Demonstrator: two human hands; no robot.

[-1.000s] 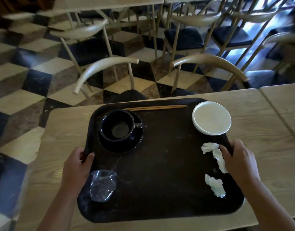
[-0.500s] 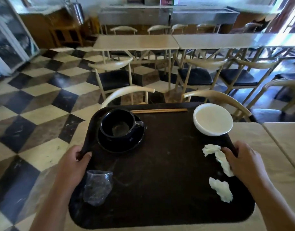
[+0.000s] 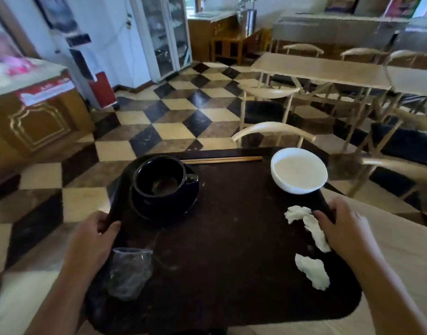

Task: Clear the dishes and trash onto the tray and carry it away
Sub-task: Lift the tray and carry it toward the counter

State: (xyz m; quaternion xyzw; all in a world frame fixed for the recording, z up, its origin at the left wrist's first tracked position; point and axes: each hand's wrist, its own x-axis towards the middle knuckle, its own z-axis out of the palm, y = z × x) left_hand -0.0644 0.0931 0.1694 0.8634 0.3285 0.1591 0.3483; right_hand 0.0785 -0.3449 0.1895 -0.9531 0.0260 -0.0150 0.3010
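A dark tray [image 3: 227, 243] is held up in front of me, above the wooden table [image 3: 401, 257]. My left hand [image 3: 91, 238] grips its left rim and my right hand [image 3: 340, 228] grips its right rim. On the tray stand a black cup [image 3: 159, 177] on a black saucer [image 3: 169, 209], a white bowl [image 3: 299, 170] and wooden chopsticks [image 3: 222, 160] along the far edge. Crumpled white napkins [image 3: 311, 272] lie near my right hand. A clear crushed plastic cup [image 3: 130, 272] lies near my left hand.
Pale chairs [image 3: 273, 129] with dark seats and another long table [image 3: 321, 71] stand ahead and to the right. A checkered floor [image 3: 159, 122] stretches left toward a wooden counter [image 3: 36, 117], a glass-door cabinet [image 3: 164, 35] and a far counter.
The tray has risen off the table in both hands, and my view has lifted and swung left, showing more of the room and floor.
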